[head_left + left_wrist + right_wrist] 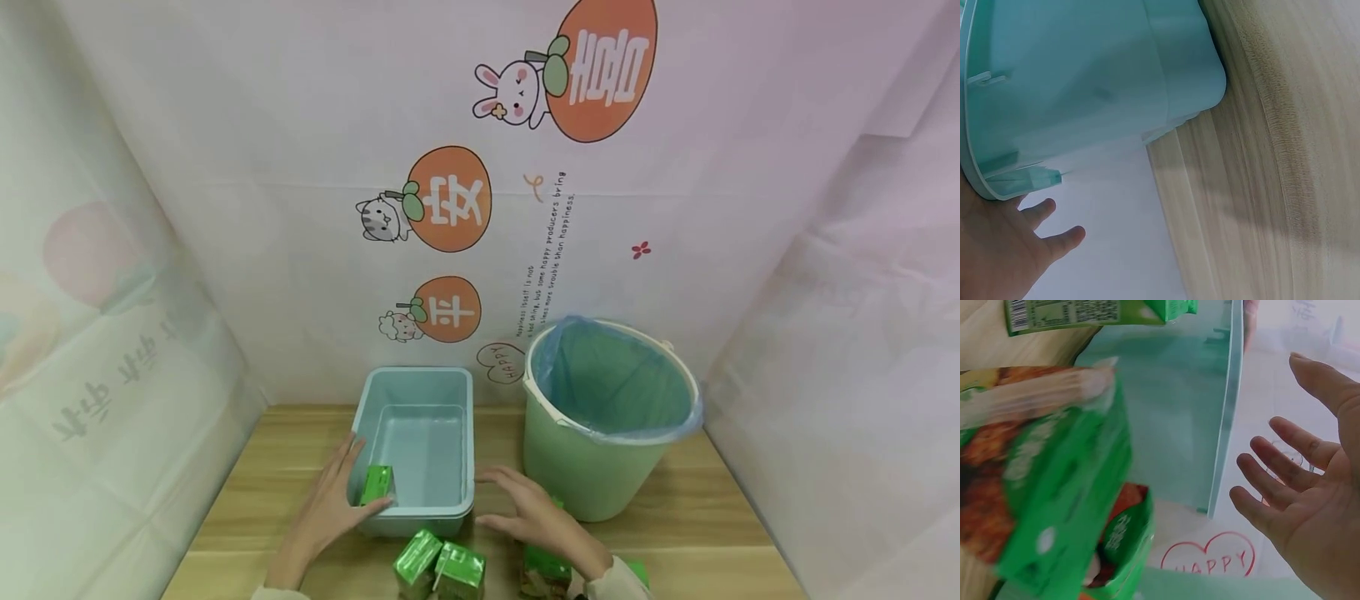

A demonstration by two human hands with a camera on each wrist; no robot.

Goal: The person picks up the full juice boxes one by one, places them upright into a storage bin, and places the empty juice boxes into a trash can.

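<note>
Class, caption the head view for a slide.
Left grip at a blue bin, green carton inside; right grip empty, lined bucket beyond.

- Lt-blue tub (pixel 417 512): smooth plastic, semi-gloss
- Bucket (pixel 585 475): smooth plastic, satin-ish
- Bag liner (pixel 559 358): thin, crinkly plastic film
- Green ctns (pixel 461 570): glossy printed pkg
- Tabletop (pixel 251 492): wood-grain, lt sheen
- Backdrop (pixel 300 258): matt, cloth-like, creased

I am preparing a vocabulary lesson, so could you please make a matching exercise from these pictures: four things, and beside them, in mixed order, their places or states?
Things:
1. basin
2. bucket
3. left hand
4. right hand

Places or states:
A. at the basin's rim
B. lined with a bluish bag
C. fingers apart, holding nothing
D. with a green carton inside

Pairs: 1-D, 2-B, 3-A, 4-C
</note>
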